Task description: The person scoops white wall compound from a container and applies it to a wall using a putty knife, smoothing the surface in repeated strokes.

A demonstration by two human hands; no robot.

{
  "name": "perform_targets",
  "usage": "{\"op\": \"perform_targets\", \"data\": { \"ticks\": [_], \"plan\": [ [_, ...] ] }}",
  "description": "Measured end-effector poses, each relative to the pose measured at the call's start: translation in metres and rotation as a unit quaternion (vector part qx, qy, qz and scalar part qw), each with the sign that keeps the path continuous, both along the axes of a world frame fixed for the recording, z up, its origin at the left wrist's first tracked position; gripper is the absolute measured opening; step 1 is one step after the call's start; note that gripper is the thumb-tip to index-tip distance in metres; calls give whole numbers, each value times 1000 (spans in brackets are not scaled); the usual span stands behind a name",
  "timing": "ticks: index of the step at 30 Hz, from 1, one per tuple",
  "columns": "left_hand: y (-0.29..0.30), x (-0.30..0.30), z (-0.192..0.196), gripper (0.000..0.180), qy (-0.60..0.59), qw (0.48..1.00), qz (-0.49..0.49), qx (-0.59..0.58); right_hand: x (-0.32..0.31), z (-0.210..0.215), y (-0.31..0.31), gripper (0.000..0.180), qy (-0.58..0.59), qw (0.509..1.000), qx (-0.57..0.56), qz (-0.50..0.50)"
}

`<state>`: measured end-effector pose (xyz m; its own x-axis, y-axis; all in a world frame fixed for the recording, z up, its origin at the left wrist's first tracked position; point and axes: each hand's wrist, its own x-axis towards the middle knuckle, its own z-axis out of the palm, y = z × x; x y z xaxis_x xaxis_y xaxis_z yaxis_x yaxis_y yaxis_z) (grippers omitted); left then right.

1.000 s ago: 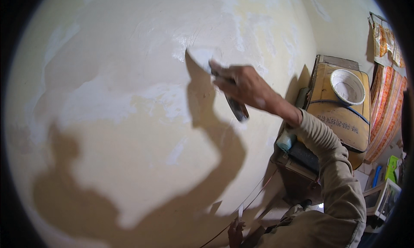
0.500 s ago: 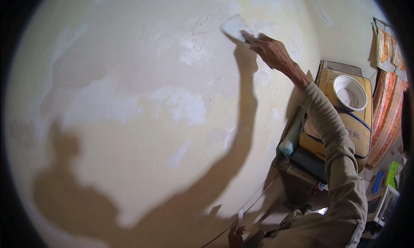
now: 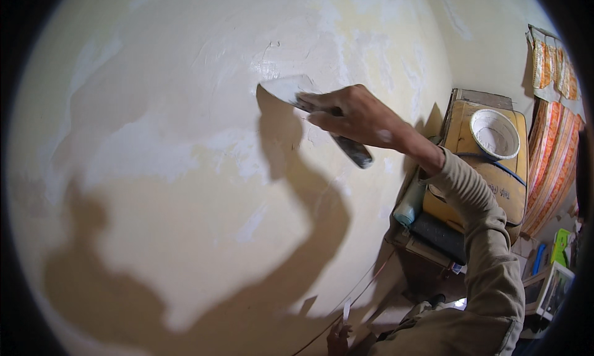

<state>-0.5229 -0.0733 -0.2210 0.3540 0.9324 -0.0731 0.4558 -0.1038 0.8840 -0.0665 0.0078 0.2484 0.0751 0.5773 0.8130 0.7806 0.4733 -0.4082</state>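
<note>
My right hand (image 3: 368,118) grips the dark handle of a wide putty knife (image 3: 288,88), its pale blade tilted against the wall (image 3: 266,201). Grey, wet-looking filler (image 3: 167,77) is smeared over the upper wall, with small ridges and scratches near the blade. Whitish patches show around it on the cream paint. Low in the picture, my left hand (image 3: 338,338) is closed round a narrow pale flat tool (image 3: 346,310), whose kind is too small to tell.
On the right, a white round tub (image 3: 495,134) with white residue inside sits on a stacked yellowish case (image 3: 498,183). Beside it are a rolled light-blue sheet (image 3: 408,209) and a black object (image 3: 439,237). An orange striped curtain (image 3: 547,164) hangs farther right.
My right hand has swept the putty knife left and down along the wall, bending the arm and turning the wrist so the handle now shows. My left hand has barely moved.
</note>
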Motion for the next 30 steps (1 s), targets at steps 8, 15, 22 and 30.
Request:
{"op": "perform_targets", "data": {
  "ticks": [8,15,22,30],
  "plan": [
    [-3,18,13,45,-124,990,-1,-71,132,15,48,46,-176,941,146,-251],
    [-8,16,3,47,-89,994,26,-58,170,-48,30,56,-92,957,71,-265],
    [3,13,-10,28,-81,995,-9,-55,154,48,15,59,-353,844,259,-310],
    [-4,2,-21,31,-71,997,-8,-11,137,100,42,58,-475,765,291,-324]
  ]
}}
